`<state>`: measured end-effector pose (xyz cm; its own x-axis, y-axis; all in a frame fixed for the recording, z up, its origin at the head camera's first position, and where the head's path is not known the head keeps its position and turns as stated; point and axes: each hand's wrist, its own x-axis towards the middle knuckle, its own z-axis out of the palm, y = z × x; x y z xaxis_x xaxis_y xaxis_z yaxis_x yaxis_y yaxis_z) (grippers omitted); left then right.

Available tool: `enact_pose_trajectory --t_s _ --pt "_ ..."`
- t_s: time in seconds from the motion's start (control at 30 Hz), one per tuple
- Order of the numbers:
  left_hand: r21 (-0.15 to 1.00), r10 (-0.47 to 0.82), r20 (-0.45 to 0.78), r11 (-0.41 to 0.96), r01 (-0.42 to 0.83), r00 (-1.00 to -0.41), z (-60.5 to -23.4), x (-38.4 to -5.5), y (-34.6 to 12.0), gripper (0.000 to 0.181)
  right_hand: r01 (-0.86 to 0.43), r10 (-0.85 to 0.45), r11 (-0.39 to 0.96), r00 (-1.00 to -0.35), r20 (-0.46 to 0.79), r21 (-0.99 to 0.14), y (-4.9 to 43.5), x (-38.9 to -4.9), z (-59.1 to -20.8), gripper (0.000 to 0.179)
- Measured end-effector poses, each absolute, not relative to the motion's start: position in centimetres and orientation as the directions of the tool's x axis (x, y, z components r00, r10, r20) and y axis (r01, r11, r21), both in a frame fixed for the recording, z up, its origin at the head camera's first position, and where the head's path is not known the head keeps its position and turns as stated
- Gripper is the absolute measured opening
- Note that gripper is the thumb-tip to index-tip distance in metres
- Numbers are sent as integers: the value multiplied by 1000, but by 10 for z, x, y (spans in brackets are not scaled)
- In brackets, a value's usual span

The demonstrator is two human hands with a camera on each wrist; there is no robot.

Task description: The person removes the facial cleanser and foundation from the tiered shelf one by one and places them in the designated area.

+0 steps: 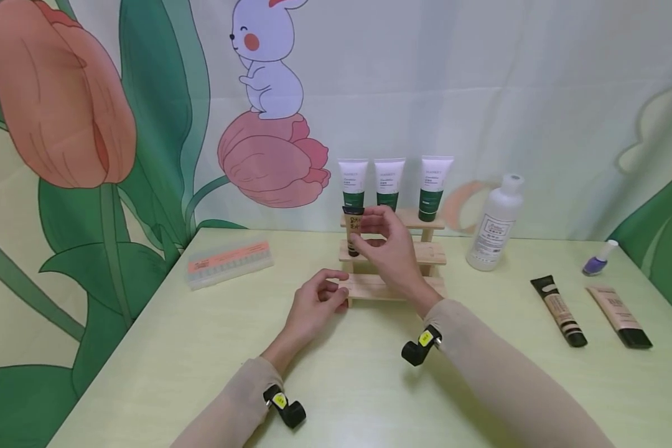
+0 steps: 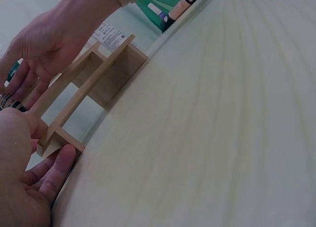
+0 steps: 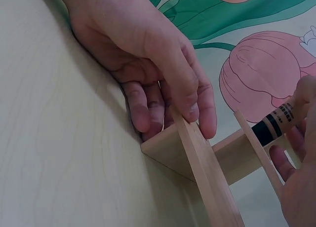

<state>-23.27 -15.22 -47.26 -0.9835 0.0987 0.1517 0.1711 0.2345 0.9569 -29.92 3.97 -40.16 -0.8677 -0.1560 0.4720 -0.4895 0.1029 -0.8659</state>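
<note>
Right hand [image 1: 391, 247] pinches tan tube [image 1: 351, 225] at middle tier [image 1: 429, 252]; left hand [image 1: 312, 303] grips end of lowest tier [image 1: 372, 287].
Best: brace the wooden rack [image 1: 407, 218], tube upright, ease off gently.

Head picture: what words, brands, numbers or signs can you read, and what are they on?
None reads for sure.
Held tube: too blurred.
White-green tubes: too small.
Bottle: label blurred.
Box: orange label blurred.
Two lying tubes: too small.
Yellow wrist tags: too blurred.
</note>
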Motion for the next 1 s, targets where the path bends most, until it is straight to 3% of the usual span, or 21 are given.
enact_pose_trajectory --t_s 0.3,1.0 --pt "952 98 152 252 172 -984 -471 -232 -150 25 -482 -136 158 -875 464 -862 38 -299 -402 37" --pt "959 90 145 233 163 -985 -472 -232 -151 25 -543 -32 75 -840 542 -836 75 -281 -374 38"
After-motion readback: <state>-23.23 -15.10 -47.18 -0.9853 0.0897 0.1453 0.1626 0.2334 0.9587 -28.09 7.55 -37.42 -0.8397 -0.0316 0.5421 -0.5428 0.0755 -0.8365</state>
